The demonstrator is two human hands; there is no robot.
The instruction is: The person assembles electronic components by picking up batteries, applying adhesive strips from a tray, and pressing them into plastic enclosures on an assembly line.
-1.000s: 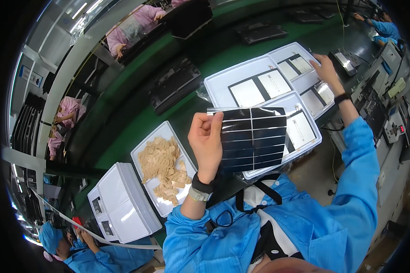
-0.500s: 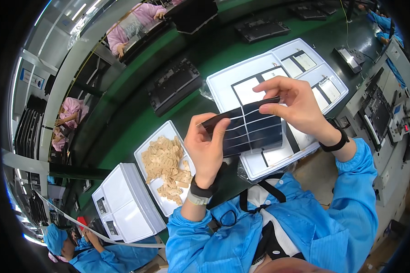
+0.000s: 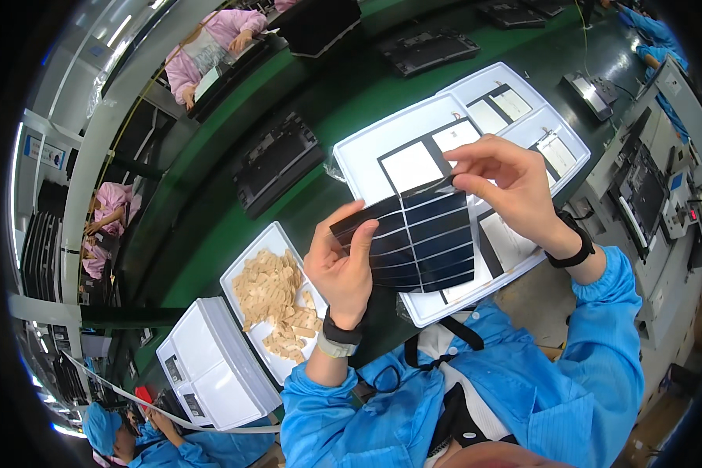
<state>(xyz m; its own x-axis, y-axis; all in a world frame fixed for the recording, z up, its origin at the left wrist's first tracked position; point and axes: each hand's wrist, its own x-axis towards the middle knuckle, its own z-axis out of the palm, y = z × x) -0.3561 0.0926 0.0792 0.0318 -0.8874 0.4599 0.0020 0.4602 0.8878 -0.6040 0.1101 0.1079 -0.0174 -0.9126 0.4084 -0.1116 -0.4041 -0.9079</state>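
A black sheet divided by white lines into strips hangs between my two hands, its striped face turned up toward me. My left hand holds its left edge, thumb in front and fingers behind. At the upper right corner, my right hand pinches the sheet between thumb and fingers. Beneath and behind the sheet lies a white plastic tray with white-and-black flat battery packs in its compartments; the sheet and my right hand cover part of it.
Left of my hands, a white tray holds a heap of small tan pieces. Stacked white trays stand beside it. Open laptop bases lie on the green bench. Co-workers in pink and blue sit nearby.
The sheet has tilted so more of its striped face shows, and its lower edge hangs further down. Both hands sit slightly further left in the picture, still holding it.
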